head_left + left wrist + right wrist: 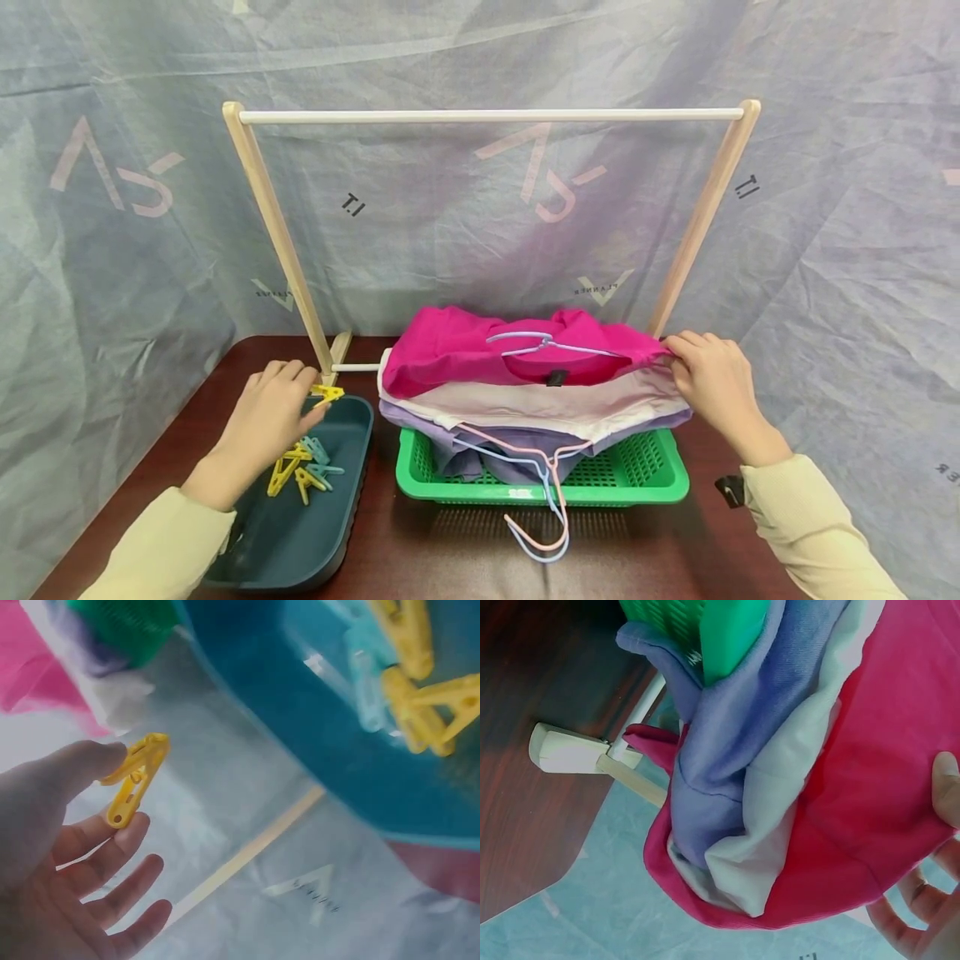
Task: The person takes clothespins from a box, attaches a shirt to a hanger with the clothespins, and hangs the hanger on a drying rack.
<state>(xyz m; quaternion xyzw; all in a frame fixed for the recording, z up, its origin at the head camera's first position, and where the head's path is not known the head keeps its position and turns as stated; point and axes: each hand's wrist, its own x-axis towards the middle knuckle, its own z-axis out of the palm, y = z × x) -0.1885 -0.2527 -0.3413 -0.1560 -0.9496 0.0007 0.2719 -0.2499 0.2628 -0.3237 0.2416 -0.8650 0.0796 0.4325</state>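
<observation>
Between thumb and fingertips, my left hand pinches a yellow clothespin, held over the far end of a dark teal tray. My right hand grips the right end of a magenta garment, its thumb on the cloth in the right wrist view. A light blue hanger shows at the garment's neckline, near a dark label. Below it lie a white garment and a purple garment. From these, a pink hanger and a blue hanger hang their hooks toward me.
Under the clothes stands a green basket. Several yellow clothespins and teal clothespins lie in the tray. Behind the basket rises a wooden rack with a white top bar. A grey printed cloth backs the dark red table.
</observation>
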